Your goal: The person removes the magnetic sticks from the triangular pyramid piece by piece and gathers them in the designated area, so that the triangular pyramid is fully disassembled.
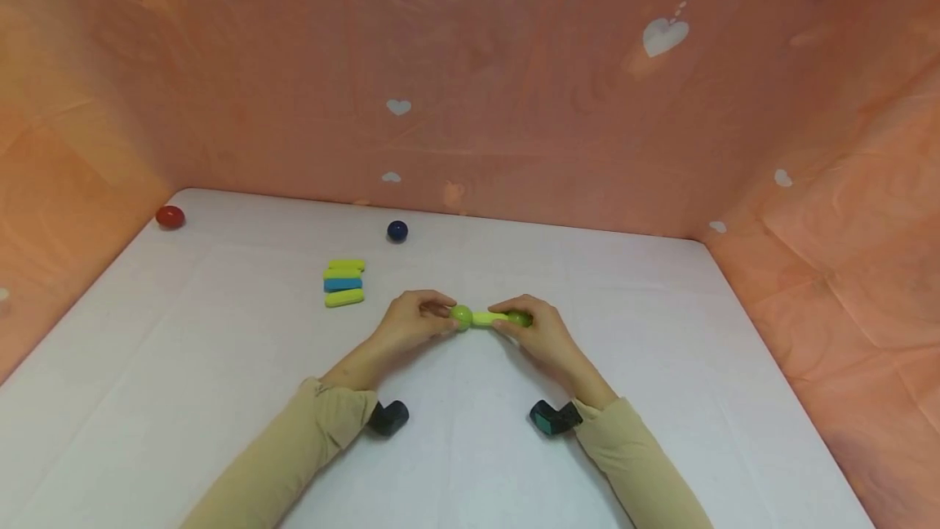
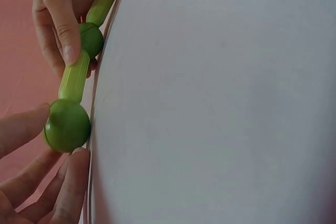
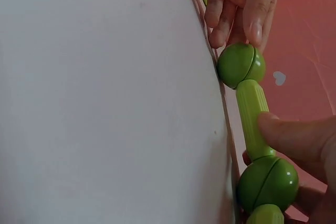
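My left hand point(image 1: 417, 318) pinches a green ball point(image 1: 461, 317) between thumb and fingertips. A yellow-green stick point(image 1: 488, 319) runs from that ball to a second green ball point(image 1: 519, 318). Gripping this stick near the second ball is my right hand point(image 1: 539, 331), thumb on its near side; the right wrist view shows the thumb pressed on the stick point(image 3: 251, 114). Another yellow-green stick point(image 2: 104, 2) extends from the second ball's far side; in the head view the right hand hides it. The joined pieces lie in one line, low over the table.
On the white table point(image 1: 455, 447), left of the hands, lie several yellow-green sticks point(image 1: 344, 298) and one blue stick point(image 1: 343, 285) in a stack of rows. A dark blue ball point(image 1: 397, 231) sits near the back edge, a red ball point(image 1: 170, 217) at the far left corner.
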A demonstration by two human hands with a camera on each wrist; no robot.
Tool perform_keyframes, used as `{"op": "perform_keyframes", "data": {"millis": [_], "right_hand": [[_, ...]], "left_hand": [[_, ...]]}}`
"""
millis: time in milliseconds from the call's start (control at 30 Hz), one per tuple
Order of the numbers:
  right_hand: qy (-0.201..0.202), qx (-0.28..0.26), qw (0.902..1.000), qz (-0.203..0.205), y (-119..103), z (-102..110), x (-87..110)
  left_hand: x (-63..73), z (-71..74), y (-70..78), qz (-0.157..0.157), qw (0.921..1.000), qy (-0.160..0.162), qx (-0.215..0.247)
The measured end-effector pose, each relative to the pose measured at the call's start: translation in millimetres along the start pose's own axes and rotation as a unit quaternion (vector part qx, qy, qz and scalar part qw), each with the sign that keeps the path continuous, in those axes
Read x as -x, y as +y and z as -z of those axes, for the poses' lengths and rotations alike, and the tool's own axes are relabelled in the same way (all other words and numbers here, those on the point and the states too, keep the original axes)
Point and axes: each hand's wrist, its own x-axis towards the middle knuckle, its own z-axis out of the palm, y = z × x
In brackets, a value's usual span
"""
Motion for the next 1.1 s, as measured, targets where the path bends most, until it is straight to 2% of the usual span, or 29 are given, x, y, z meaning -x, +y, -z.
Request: {"op": "perform_keyframes", "data": {"millis": [200,433,867,1100], "right_hand": [[-0.007,-0.009,0.9999,0.008,1.0,0.5,-1.8],[-0.013,-0.013,0.9998,0.010,0.7,2.1,-1.9],[-0.027,0.036,0.9990,-0.003,-2.6,1.8,-5.9],[-0.044,0.031,0.9985,0.006,-0.3,5.9,-8.5]], "left_hand": [[-2.1,-3.2,2.3,0.009,0.9999,-0.004,-0.003],[-4.6,-4.4,3.5,0.006,0.9997,-0.014,-0.019],[-7.1,-4.1,8.0,0.021,0.9976,-0.048,-0.045],[-6.9,-2.4,9.0,0.018,0.9970,-0.057,-0.049]]}}
